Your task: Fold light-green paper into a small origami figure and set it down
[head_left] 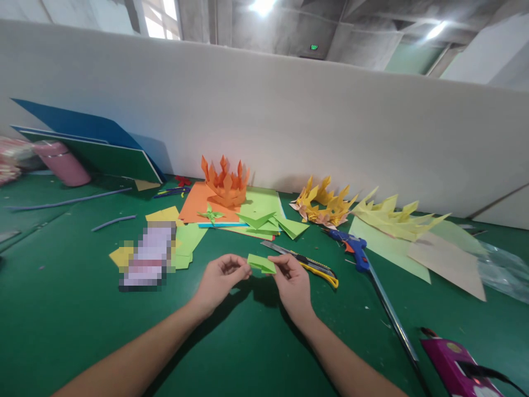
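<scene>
A small folded piece of light green paper point(261, 263) is held up a little above the green table. Its left end is pinched between the thumb and fingers of my left hand point(225, 280). My right hand point(292, 284) grips the other end, with the thumb and forefinger closed on it. A yellow-and-black utility knife point(316, 266) lies just beyond my right hand, its blade out. Past the paper, several folded light green pieces point(264, 220) rest near a small green paper star shape point(211, 215).
An orange paper crown point(226, 187) stands at the back, with a yellow crown point(324, 201) and a pale yellow one point(399, 218) further right. A blue glue gun point(351, 248) lies right of the knife. A pink bottle point(61, 162) leans by boards at left.
</scene>
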{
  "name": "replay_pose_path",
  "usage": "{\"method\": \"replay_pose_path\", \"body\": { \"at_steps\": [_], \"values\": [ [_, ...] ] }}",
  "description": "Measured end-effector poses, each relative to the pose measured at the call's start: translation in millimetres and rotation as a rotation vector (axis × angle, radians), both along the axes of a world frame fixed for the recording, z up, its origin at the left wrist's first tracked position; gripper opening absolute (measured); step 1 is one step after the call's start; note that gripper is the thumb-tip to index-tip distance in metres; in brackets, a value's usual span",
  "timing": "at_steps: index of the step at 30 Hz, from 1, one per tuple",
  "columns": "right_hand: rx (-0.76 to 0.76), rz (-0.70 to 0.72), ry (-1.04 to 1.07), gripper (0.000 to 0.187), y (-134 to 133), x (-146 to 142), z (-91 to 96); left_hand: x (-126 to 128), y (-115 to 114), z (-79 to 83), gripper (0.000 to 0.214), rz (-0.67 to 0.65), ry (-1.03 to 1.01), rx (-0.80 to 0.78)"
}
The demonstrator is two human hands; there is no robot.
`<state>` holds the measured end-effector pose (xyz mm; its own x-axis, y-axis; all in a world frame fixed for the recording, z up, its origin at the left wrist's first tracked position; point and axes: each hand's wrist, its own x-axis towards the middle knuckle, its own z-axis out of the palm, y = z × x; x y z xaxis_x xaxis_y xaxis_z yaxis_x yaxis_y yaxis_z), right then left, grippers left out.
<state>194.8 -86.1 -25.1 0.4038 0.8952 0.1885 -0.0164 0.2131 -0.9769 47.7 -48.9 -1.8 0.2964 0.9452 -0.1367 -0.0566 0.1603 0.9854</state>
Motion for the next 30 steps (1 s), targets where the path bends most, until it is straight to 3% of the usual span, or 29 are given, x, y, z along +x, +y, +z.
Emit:
{"method": "replay_pose_path", "body": {
  "at_steps": [6,12,20,30],
  "values": [
    [-0.009,0.010,0.012,0.020,-0.7,-1.9,0.2,2.7,-3.0,4.9,0.024,0.071,-0.028,-0.040],
    [-0.030,0.016,0.023,0.019,-0.2,-3.3,1.7,7.6,-4.6,7.2,0.029,0.172,-0.023,0.041],
    [-0.045,0.088,0.047,0.012,-0.3,-4.9,2.8,5.3,-2.1,1.3,0.039,-0.020,-0.057,-0.052],
    [-0.059,0.143,0.070,0.012,-1.9,-6.2,3.0,5.9,-1.9,2.4,0.029,-0.081,-0.027,-0.027]
  ]
}}
